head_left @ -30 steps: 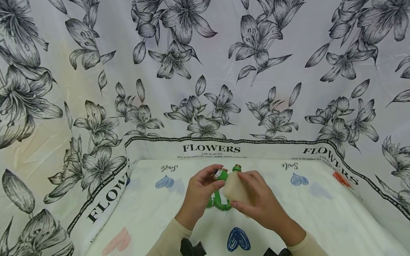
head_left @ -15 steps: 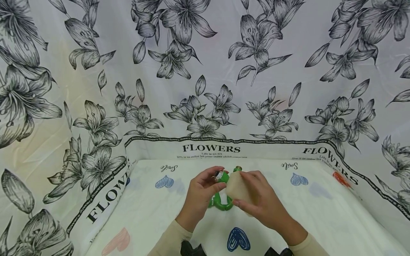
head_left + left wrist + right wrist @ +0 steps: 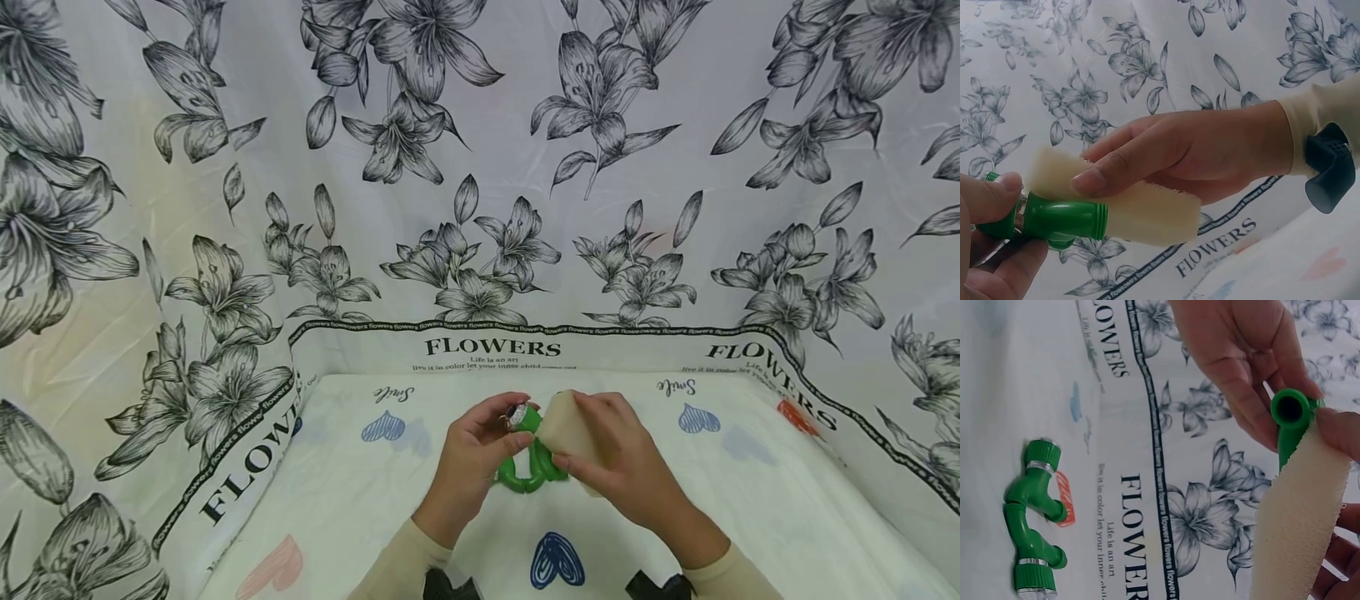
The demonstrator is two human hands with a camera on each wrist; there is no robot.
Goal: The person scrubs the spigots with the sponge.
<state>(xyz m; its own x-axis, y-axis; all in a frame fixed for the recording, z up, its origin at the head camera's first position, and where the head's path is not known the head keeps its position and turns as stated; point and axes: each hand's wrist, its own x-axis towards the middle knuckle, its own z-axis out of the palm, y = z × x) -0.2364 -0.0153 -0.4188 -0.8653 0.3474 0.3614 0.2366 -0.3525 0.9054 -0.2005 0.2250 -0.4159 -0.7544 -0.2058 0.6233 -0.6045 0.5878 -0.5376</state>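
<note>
My left hand (image 3: 472, 450) holds a green plastic tap (image 3: 1066, 219) with a silvery ring by its knob end. In the left wrist view the thumb and fingers pinch that end, and the ribbed end sticks out. My right hand (image 3: 630, 458) grips a thick cream sponge (image 3: 570, 429), thumb on one face and fingers behind. The sponge lies against the tap's body and hides part of it. In the right wrist view the tap's hollow round opening (image 3: 1289, 409) faces the camera, just above the sponge's upper end.
Two more green taps lie on the table, an upper one (image 3: 1038, 487) and a lower one (image 3: 1029, 540) in the right wrist view. The white tablecloth (image 3: 360, 500) carries printed hearts. A flower-printed curtain (image 3: 480, 167) stands behind and at both sides.
The threaded end that stuck up beyond the sponge has dropped out of sight, and more green shows below the sponge. My right hand and the sponge have shifted slightly right.
</note>
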